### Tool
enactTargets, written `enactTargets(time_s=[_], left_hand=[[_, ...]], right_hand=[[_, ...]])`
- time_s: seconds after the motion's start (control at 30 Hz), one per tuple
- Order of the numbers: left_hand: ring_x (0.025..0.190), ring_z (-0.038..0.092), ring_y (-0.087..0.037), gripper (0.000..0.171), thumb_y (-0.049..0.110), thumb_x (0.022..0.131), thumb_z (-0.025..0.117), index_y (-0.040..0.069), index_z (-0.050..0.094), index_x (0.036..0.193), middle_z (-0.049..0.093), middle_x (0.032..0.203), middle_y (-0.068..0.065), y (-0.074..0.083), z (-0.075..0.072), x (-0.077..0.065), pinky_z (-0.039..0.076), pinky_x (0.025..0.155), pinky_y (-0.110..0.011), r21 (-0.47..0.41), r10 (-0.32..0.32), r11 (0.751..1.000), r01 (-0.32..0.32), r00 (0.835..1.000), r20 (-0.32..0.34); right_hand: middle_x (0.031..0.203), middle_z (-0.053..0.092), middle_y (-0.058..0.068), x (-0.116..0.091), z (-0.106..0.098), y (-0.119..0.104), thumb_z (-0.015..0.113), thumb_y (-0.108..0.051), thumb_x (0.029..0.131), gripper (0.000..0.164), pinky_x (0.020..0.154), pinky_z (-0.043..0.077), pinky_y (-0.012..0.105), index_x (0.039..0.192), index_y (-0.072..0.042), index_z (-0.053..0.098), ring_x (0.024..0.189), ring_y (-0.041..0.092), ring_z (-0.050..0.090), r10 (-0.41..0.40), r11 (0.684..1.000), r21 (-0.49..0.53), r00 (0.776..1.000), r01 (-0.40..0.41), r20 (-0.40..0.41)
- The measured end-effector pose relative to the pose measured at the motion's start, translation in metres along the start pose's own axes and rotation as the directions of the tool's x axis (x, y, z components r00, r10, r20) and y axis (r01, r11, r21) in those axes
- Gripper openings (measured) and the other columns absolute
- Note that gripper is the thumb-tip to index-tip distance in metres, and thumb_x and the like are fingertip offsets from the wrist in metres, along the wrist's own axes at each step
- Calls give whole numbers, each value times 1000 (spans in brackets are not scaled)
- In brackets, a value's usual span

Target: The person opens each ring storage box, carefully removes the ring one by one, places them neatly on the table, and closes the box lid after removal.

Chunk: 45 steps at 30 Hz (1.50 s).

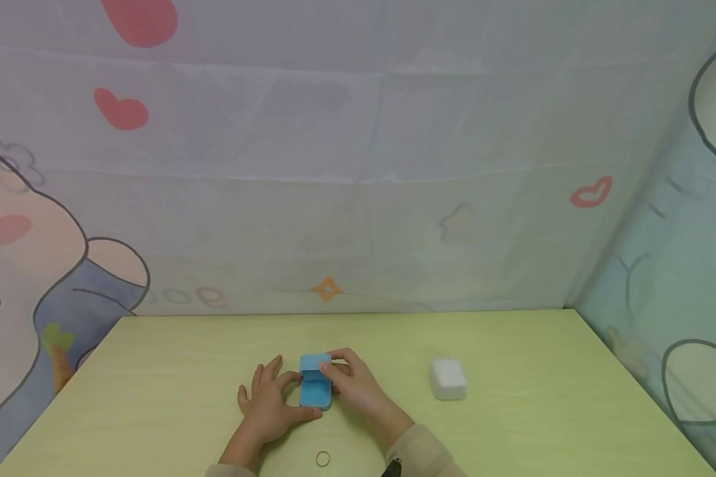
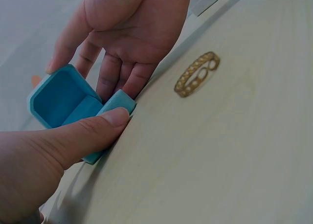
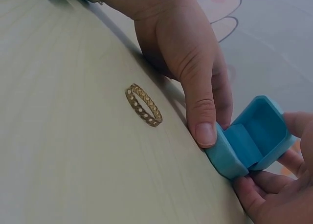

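Several fingers [image 2: 98, 136] hold the open blue box [image 1: 316, 391]

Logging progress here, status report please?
Left hand grips open blue box, right hand pinches its lid. Gold ring on table, outside box. White object off right, not in the way.

On the desk [image 1: 531, 371], the box [image 1: 316, 382] is flanked by the left fingers [image 1: 304, 414] and right fingers [image 1: 336, 375], with the ring [image 3: 139, 108] placed before it, the block [image 1: 449, 379] set apart to the right, and the backdrop [image 1: 358, 218] spread behind.
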<state>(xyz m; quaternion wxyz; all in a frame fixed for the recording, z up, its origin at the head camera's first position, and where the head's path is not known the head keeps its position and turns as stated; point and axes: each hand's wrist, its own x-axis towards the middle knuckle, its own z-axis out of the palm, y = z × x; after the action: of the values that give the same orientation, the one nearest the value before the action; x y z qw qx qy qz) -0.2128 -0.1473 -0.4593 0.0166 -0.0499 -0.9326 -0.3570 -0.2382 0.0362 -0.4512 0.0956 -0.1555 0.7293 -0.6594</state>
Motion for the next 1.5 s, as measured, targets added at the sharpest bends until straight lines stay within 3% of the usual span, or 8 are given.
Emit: enactTargets(time_s=[1.5], left_hand=[[139, 3, -53, 67, 52, 60, 83, 14, 65, 111, 22, 152, -24, 0, 0, -1, -3, 98, -77, 19, -4, 1000, 4, 1000, -7]], right_hand=[[128, 56, 26, -3, 2, 2, 54, -30, 97, 42, 90, 53, 41, 126, -1, 46, 118, 33, 57, -10, 1000, 23, 1000, 10, 2]])
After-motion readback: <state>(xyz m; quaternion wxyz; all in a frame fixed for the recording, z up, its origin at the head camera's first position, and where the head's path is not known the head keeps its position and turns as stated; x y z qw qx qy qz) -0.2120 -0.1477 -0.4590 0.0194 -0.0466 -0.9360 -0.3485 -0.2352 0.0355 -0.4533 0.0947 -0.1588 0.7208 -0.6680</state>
